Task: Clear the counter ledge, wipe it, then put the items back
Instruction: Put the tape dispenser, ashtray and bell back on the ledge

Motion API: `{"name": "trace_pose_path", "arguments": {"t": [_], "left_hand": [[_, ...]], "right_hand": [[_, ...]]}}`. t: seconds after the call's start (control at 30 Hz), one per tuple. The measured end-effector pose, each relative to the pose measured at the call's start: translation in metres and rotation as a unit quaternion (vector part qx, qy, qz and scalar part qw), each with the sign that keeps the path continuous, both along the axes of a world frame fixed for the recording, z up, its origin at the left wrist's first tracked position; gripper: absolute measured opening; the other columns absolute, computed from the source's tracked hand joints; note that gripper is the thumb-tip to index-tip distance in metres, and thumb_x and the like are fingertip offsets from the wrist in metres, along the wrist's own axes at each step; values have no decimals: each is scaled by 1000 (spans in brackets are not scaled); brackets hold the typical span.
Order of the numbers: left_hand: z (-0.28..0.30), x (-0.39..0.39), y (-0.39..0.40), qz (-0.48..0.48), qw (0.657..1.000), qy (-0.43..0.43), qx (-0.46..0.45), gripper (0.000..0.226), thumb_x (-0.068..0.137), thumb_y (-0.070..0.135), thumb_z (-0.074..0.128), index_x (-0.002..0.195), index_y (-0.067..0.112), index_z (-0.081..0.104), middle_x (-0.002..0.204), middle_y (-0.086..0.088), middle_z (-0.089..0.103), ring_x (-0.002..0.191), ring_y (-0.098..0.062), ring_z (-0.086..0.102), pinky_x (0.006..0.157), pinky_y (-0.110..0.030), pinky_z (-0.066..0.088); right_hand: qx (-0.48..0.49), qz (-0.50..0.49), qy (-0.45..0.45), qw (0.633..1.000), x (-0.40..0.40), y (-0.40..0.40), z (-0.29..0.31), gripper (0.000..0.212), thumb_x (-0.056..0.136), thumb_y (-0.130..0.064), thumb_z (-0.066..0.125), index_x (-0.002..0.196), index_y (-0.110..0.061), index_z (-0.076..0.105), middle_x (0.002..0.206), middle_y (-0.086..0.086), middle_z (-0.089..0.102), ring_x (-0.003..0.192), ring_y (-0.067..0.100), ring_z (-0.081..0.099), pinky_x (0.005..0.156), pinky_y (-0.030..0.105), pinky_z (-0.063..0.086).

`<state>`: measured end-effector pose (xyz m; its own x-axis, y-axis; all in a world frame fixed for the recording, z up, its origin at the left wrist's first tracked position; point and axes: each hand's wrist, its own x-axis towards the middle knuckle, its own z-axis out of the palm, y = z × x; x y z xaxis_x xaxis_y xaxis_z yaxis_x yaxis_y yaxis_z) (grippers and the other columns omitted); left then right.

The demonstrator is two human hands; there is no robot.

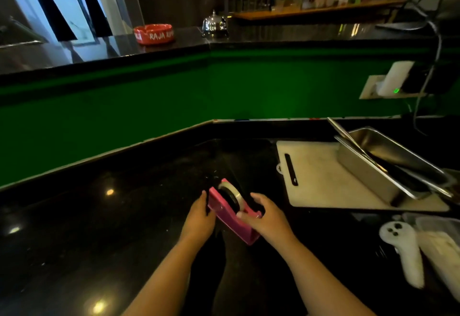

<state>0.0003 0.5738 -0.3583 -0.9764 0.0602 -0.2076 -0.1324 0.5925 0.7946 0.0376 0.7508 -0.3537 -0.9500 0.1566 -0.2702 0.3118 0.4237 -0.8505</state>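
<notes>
A pink tape dispenser with a roll of clear tape sits low over the black lower counter, held between both hands. My left hand grips its left side. My right hand grips its right end, thumb on top. Up on the black counter ledge stand a red ashtray at the left and a chrome desk bell near the corner.
A white cutting board lies to the right with a steel tray and tongs on it. A white controller and a plastic container sit at the right edge. A green wall rises to the ledge.
</notes>
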Motion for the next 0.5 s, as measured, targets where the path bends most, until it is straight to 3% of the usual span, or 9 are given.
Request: {"name": "trace_pose_path", "arguments": {"t": [0.1,0.27,0.37,0.5], "left_hand": [[-19,12,1,-61,995,-50,56,71,95,6,43,151,36,11,158,0,23,142,-19,28,114,-39,24],[-28,13,-1,-98,992,-77,18,82,95,6,41,147,47,-6,161,6,-2,145,-22,20,115,-39,24],[-22,11,0,-92,993,-72,32,79,95,7,43,150,42,-2,161,4,6,143,-21,25,113,-36,26],[-7,14,-1,-57,994,-58,76,62,100,19,42,151,38,11,155,0,29,135,-21,39,107,-35,34]], "right_hand": [[-24,10,-17,1000,12,-7,-23,81,70,-34,84,138,-36,39,131,-14,49,124,11,48,99,28,41],[-43,-31,51,997,23,-17,-38,58,76,-20,80,117,-43,45,108,-24,54,105,-1,55,82,12,44],[-51,-49,79,994,27,-24,-36,48,77,-20,79,109,-42,50,104,-20,60,99,-2,59,77,11,49],[-42,-59,111,991,32,-35,-27,42,76,-26,80,107,-38,54,101,-18,63,96,-1,61,83,18,54]]}}
